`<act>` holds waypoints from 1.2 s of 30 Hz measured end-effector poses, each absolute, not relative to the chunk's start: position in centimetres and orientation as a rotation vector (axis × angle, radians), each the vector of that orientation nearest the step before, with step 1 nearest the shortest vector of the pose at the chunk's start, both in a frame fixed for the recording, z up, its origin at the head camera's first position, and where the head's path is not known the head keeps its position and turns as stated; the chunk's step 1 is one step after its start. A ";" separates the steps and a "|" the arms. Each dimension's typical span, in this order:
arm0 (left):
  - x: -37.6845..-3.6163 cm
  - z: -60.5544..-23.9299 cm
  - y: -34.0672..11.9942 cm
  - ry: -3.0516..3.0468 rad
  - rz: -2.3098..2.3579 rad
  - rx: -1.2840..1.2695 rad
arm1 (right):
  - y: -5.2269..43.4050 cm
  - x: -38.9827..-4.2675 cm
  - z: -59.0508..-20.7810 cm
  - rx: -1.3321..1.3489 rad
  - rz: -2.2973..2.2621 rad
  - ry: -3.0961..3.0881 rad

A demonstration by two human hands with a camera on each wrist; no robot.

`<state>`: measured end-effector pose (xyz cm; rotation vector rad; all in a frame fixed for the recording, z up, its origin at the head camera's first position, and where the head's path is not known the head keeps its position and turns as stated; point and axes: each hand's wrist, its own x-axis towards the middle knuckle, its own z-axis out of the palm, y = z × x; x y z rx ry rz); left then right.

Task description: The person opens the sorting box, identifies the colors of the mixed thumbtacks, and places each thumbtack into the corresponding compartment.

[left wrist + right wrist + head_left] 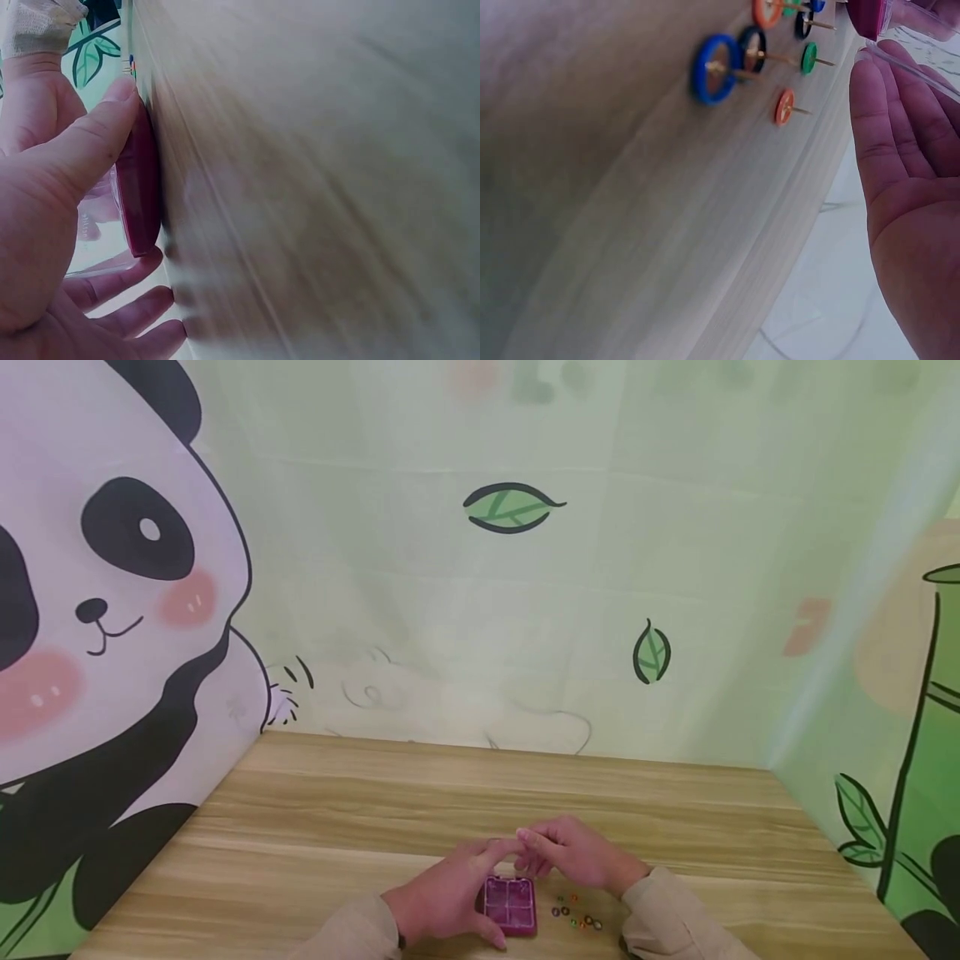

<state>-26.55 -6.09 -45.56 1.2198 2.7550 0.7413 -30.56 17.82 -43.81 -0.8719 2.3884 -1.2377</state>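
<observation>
– Looking over the feed from here: wooden table [315, 827], both hands close together at its near edge. What do you make of the step?

– I'd judge the lid is being worked open. My left hand [442, 893] clamps the little purple box [512, 906], thumb curled onto its near rim, the other fingers wrapped below it. My right hand [577, 856] meets it just past the left fingertips, fingers near straight and laid against the edge of the clear lid [907, 64]. That thumb I can't see.

– And the box itself?

– Small and square, divided into four compartments; the magenta base lies flat on the wood under the left thumb, with the transparent lid hinged up between the two palms.

– Next move?

– A steady left grip, I think, while the right fingertips swing the lid clear. The coloured pushpins [576, 917] lie loose just outside the right fingers, points up, so a low, careful reach.
</observation>
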 end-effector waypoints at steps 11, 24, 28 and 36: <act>-26.7 -45.6 -6.1 2.730 0.755 1.215 | 18.2 -30.3 -44.2 -0.852 -1.266 2.411; -26.8 -45.7 -6.1 2.752 0.726 1.157 | 20.5 -29.5 -43.1 -0.932 -1.056 2.688; -26.7 -45.6 -6.2 2.743 0.741 1.140 | 20.7 -29.0 -42.8 -1.049 -0.862 2.794; -26.6 -45.6 -6.2 2.732 0.762 1.158 | 20.6 -28.4 -42.5 -1.203 -0.513 2.880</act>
